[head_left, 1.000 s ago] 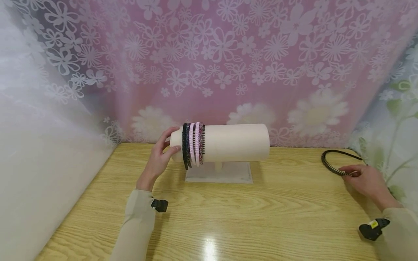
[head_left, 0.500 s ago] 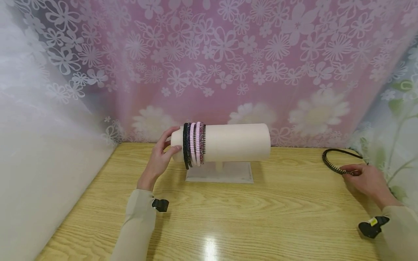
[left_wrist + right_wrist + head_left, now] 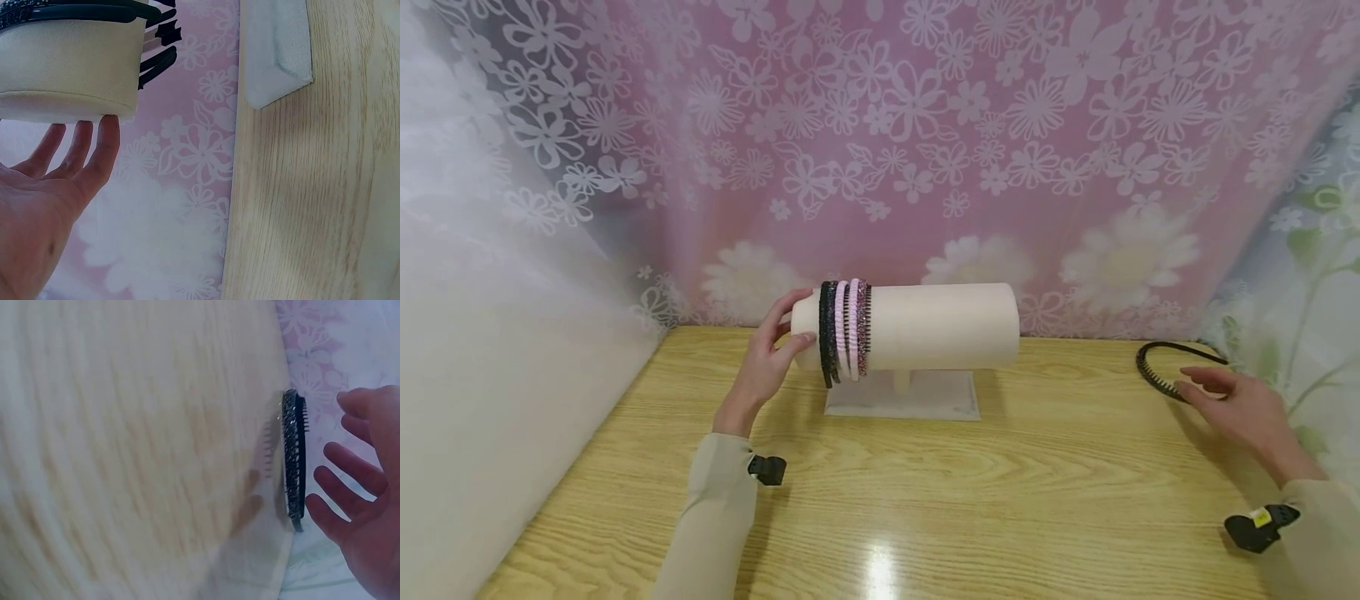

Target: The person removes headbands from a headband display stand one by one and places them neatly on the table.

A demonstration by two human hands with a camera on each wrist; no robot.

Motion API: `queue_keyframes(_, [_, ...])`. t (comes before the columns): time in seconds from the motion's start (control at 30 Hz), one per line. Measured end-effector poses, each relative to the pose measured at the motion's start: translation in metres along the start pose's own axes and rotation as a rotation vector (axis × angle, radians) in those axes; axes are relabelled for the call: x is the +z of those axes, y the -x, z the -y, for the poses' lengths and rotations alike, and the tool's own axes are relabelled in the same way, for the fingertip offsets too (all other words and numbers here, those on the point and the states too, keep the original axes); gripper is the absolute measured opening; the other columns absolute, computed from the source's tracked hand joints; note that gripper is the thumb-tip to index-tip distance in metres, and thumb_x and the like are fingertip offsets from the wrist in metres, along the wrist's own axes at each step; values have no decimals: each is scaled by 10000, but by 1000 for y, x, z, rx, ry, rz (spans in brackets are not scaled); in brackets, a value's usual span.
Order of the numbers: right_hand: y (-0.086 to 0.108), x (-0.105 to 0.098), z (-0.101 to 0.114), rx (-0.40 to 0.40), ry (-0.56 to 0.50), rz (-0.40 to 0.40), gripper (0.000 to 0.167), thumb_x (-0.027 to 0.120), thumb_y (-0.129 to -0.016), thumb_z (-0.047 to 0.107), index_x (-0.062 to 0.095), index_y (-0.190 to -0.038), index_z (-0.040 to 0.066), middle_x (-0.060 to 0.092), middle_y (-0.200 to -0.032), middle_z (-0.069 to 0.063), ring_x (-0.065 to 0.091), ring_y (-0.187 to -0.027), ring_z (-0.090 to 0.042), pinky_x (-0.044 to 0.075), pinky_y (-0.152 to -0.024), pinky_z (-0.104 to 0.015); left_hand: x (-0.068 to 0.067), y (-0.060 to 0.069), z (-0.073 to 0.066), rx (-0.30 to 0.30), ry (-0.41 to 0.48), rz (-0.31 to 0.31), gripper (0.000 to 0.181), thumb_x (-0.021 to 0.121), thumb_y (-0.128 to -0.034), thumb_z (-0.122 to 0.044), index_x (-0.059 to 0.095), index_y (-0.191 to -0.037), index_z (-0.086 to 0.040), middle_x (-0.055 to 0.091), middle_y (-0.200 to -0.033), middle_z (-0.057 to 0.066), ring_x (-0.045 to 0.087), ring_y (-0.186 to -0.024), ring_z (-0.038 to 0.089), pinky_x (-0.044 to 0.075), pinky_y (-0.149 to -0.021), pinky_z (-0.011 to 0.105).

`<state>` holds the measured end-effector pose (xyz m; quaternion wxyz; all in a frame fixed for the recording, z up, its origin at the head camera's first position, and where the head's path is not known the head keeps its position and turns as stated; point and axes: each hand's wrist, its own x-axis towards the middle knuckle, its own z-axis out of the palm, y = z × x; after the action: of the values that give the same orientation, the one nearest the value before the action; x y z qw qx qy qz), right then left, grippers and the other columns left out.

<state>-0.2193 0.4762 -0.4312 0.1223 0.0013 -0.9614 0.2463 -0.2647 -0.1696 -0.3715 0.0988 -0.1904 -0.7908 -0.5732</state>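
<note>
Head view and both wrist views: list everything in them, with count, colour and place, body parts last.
Display roll: one, cream, lying crosswise on its post
Post and base: one, pale, on the table
Hung headbands: about five, black, dark glitter, pink and pinkish glitter, around the roll's left part
Loose headband: one, dark glitter, toothed, at the table's far right
Table: one, light wood, under everything
Backdrop: one, pink with white flowers, behind the table
Wrist cameras: two, black, one per wrist
Sleeves: two, beige, on both arms
Left hand: one, gripping the roll's left end
Right hand: one, beside the loose headband
</note>
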Motion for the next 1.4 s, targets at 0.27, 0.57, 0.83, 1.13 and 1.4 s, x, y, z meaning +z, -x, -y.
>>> queue_keyframes(0.27, [4,-1,17,1,-99,4,541,692,-967,393,640,-1362,27,479,-1087,428,435,-826,293,436,-642,-86,0,0,1,-5,9,-2,563,596,-1017,-197,442,-1532,-361,414,-1590,25,533,-1357,355,573,-857,486])
queue_keyframes(0.57, [8,-4,50,-13,-93,25,627,655,-989,420,538,-1474,40,567,-1403,-314,297,-966,315,379,-696,-5,0,-1,1,-6,16,3,555,598,-1022,-205,445,-1528,-371,411,-1593,20,536,-1354,354,577,-845,483])
queue_keyframes(0.83, [11,-7,78,-54,-140,14,664,663,-986,410,463,-1541,106,516,-1459,-311,286,-1004,323,359,-747,19,0,1,-1,-6,10,1,553,599,-1021,-206,446,-1530,-359,404,-1601,21,534,-1362,357,577,-851,492])
queue_keyframes(1.13, [17,-6,107,-145,-182,-48,643,719,-962,303,466,-1550,248,513,-1494,-260,409,-1164,249,340,-819,39,0,1,0,4,4,7,553,599,-1024,-220,438,-1534,-362,387,-1614,1,523,-1374,345,576,-852,483])
queue_keyframes(1.4, [17,-7,125,-185,-187,-55,658,723,-960,284,451,-1558,264,496,-1527,-237,338,-1131,314,335,-822,57,0,1,-1,11,7,6,553,599,-1026,-220,438,-1539,-349,385,-1618,-6,523,-1374,344,583,-835,459])
